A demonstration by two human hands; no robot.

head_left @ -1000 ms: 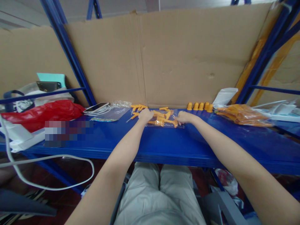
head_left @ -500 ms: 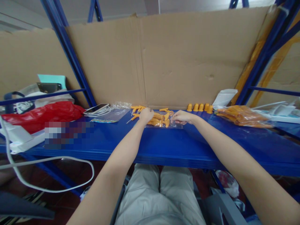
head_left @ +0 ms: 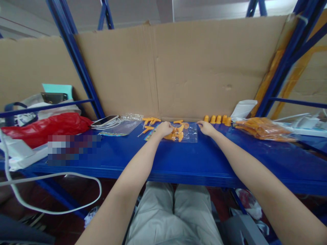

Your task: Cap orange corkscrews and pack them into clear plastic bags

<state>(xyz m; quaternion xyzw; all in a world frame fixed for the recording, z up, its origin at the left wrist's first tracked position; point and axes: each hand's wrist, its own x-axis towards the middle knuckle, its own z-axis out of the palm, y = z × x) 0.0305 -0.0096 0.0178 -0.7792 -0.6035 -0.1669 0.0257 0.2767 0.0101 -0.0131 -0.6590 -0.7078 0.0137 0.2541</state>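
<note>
A clear plastic bag (head_left: pixel 191 136) lies flat on the blue shelf, with several orange plastic pieces (head_left: pixel 176 134) inside. My left hand (head_left: pixel 164 129) is closed over the bag's left part, covering some of the pieces. At the bag's upper right corner, my right hand (head_left: pixel 206 128) has its fingertips pinched together on the edge. Orange T-shaped handles with metal spirals (head_left: pixel 148 128), like corkscrews, lie left of my left hand. Another orange handle (head_left: pixel 178 121) rests just behind the bag. Orange bell-shaped caps (head_left: pixel 218 119) stand in a row beyond my right hand.
Cardboard (head_left: pixel 199 68) walls off the back of the blue shelf (head_left: pixel 173 163). Left are a flat clear bag (head_left: pixel 120 128), a phone (head_left: pixel 108 119) with white cable and a red bag (head_left: pixel 51 126). A bag of orange parts (head_left: pixel 264 128) lies right, near a white power strip (head_left: pixel 309 128).
My right hand has moved right, from over the orange pieces to the bag's corner. The bag now lies flatter and more of it shows. My left hand has shifted slightly right.
</note>
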